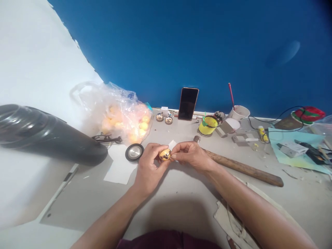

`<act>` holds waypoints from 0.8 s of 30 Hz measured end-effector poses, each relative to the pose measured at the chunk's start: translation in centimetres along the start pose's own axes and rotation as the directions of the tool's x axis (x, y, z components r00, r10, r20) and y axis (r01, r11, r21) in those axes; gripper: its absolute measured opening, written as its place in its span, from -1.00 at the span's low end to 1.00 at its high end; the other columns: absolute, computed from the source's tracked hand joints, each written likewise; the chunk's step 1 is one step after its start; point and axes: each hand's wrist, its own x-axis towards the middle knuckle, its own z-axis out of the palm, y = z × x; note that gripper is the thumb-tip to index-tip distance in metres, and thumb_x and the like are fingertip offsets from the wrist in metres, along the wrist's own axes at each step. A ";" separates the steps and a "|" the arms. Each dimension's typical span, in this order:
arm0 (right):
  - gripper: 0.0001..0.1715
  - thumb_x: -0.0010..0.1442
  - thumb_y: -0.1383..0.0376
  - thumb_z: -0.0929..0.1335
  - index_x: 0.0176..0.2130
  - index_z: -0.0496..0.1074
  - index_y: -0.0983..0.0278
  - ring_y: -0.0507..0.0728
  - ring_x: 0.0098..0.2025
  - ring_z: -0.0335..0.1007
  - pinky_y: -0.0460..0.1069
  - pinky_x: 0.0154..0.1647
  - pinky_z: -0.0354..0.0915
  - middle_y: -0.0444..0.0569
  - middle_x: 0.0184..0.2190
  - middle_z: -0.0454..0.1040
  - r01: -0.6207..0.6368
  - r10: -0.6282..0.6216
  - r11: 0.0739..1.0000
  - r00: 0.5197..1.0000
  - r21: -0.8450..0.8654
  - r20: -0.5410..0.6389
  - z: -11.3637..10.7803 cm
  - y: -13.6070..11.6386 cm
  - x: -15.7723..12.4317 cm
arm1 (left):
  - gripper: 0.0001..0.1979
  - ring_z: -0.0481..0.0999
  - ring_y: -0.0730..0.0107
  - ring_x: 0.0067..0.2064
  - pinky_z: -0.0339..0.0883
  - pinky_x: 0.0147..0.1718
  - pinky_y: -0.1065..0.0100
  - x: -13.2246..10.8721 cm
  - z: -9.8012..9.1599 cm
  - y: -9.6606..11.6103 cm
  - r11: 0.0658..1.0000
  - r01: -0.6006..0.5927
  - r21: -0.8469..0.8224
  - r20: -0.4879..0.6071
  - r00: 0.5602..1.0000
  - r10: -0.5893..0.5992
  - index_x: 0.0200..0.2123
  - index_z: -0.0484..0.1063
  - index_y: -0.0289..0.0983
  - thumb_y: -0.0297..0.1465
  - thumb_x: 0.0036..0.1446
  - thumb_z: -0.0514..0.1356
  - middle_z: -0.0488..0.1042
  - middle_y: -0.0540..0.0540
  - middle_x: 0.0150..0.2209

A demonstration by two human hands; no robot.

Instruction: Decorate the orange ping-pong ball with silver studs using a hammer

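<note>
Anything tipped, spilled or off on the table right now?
A paper cup seems tipped on its side beside the yellow pot, nothing visibly spilled. The spotted ball pinched between left hand and right hand looks intact.

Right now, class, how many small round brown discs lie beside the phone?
2. Both lie on the table left of the upright phone: one disc nearer the plastic bag, the other disc nearer the phone. Others may be hidden behind the bag.
</note>
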 end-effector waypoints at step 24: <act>-0.80 -0.06 0.23 0.51 -0.46 0.52 0.30 0.01 -0.49 0.29 -0.07 -0.44 0.20 -0.13 -0.53 0.48 0.126 -0.129 0.990 0.991 -0.067 -0.042 1.2 0.2 -0.4 | -0.78 0.47 0.37 -0.26 0.41 -0.33 0.36 -0.4 0.3 0.0 0.992 -0.099 0.081 -0.122 0.986 0.109 -0.14 0.48 -0.20 -0.52 0.13 0.30 0.41 -0.04 -0.26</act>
